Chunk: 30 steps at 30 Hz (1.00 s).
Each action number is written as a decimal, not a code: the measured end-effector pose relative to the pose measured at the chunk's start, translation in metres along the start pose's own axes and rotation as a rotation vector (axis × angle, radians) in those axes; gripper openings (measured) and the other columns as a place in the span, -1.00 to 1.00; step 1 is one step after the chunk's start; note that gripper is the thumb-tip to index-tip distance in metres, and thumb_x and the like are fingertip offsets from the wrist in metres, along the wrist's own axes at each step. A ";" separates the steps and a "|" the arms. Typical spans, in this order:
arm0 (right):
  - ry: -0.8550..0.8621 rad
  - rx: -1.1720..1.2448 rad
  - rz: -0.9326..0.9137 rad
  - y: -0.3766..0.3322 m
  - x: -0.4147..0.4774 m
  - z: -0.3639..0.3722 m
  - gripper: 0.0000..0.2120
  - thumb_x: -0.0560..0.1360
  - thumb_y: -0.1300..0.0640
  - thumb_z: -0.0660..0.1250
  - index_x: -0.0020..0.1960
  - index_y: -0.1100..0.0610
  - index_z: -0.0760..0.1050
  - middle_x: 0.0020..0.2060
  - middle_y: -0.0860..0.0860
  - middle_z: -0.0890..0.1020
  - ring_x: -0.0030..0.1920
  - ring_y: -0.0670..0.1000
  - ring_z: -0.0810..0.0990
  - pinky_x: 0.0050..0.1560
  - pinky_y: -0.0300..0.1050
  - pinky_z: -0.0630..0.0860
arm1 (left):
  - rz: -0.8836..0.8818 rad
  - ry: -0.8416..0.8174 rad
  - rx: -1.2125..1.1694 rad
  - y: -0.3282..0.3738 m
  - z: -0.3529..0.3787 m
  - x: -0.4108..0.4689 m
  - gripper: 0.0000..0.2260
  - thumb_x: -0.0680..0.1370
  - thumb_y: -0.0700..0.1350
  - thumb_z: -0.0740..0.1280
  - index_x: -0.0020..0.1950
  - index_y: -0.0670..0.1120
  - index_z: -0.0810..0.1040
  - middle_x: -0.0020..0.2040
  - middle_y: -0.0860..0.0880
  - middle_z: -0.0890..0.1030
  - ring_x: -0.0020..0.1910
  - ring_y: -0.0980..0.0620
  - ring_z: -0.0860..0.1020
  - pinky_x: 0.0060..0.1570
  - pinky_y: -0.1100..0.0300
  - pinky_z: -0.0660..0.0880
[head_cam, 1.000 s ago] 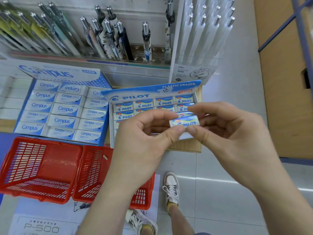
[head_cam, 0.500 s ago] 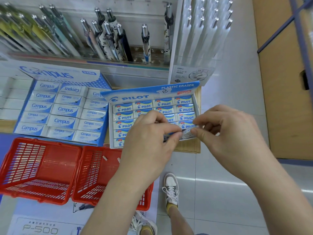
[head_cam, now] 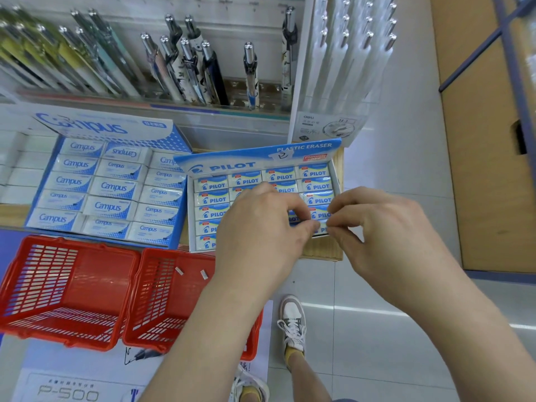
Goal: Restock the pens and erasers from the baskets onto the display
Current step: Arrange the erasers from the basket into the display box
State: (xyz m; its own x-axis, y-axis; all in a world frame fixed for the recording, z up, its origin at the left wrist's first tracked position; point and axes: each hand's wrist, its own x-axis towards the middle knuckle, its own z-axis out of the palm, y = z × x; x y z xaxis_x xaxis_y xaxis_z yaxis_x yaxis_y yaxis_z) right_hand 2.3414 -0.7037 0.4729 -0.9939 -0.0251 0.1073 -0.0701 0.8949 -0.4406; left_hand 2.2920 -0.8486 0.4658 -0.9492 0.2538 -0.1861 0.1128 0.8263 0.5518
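You stood on a grey tiled floor [head_cam: 377, 320] facing a light wooden shelf [head_cam: 322, 252], whose edge showed just under your fingertips. A tan wooden panel [head_cam: 490, 169] rose well to the right of your right hand [head_cam: 385, 236]. Beyond your knuckles, a rack of pens [head_cam: 185, 65] leaned upright. The Campus box [head_cam: 110, 127] lay to the left of your left hand [head_cam: 261, 227], and two red baskets [head_cam: 72, 288] sat side by side below that wrist.

Both hands pinched one Pilot eraser [head_cam: 321, 227]. Your left thumb and forefinger curled on its left end, and your right thumb and forefinger on its right end. Its long axis ran left to right between your fingertips, parallel with the rows in the Pilot box [head_cam: 261, 165]. It was low over the box's near right corner, mostly hidden by your fingers, and you could not tell whether it touched the box.
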 end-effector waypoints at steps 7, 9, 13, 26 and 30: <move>0.023 -0.099 -0.111 0.006 -0.012 0.002 -0.79 0.47 0.11 0.28 -0.25 0.12 0.65 -0.24 -0.05 0.67 -0.27 0.10 0.47 -0.20 -0.21 0.32 | -0.025 0.024 0.044 0.000 0.002 0.004 -0.77 0.35 0.20 0.46 -0.24 0.08 0.55 -0.21 0.13 0.43 -0.13 0.13 0.40 -0.22 0.21 0.27; -0.006 -0.113 -0.134 0.008 -0.015 0.001 -0.77 0.49 0.07 0.25 -0.19 0.10 0.66 -0.20 -0.07 0.67 -0.24 0.10 0.49 -0.19 -0.18 0.41 | -0.015 0.026 0.044 0.000 0.002 0.004 -0.76 0.36 0.20 0.46 -0.23 0.07 0.55 -0.22 0.14 0.43 -0.13 0.13 0.41 -0.22 0.21 0.27; -0.057 0.065 0.001 0.013 -0.021 0.001 -0.79 0.46 0.09 0.30 0.04 0.02 0.64 -0.06 -0.14 0.66 -0.10 0.00 0.51 -0.18 -0.12 0.53 | 0.048 0.029 0.014 -0.004 -0.003 0.004 -0.85 0.43 0.11 0.42 -0.20 0.05 0.59 -0.23 0.12 0.52 -0.17 0.10 0.48 -0.20 0.13 0.43; -0.282 0.445 -0.102 -0.095 -0.023 0.016 -0.85 0.43 0.02 0.27 -0.09 -0.12 0.60 -0.23 -0.20 0.62 -0.31 -0.13 0.55 -0.33 -0.44 0.39 | -0.209 0.353 -0.464 -0.152 -0.067 -0.119 -0.77 0.47 -0.22 0.38 -0.18 0.14 0.64 -0.30 0.21 0.63 -0.31 0.22 0.57 -0.26 0.48 0.41; -0.539 0.354 -0.069 -0.108 -0.030 0.114 -0.87 0.45 0.07 0.35 -0.03 -0.11 0.57 -0.33 -0.24 0.60 -0.28 -0.21 0.56 -0.24 -0.33 0.45 | -0.438 0.248 -0.354 -0.250 -0.031 -0.156 -0.71 0.48 -0.24 0.36 -0.18 0.20 0.61 -0.30 0.21 0.62 -0.31 0.18 0.56 -0.23 0.29 0.46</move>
State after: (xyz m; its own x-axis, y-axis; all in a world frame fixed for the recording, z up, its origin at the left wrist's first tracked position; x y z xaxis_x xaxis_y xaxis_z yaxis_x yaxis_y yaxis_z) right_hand 2.3693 -0.8502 0.4157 -0.8830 -0.3795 -0.2763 -0.0673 0.6849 -0.7255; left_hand 2.4028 -1.1100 0.3817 -0.9302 -0.2309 -0.2853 -0.3670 0.5992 0.7115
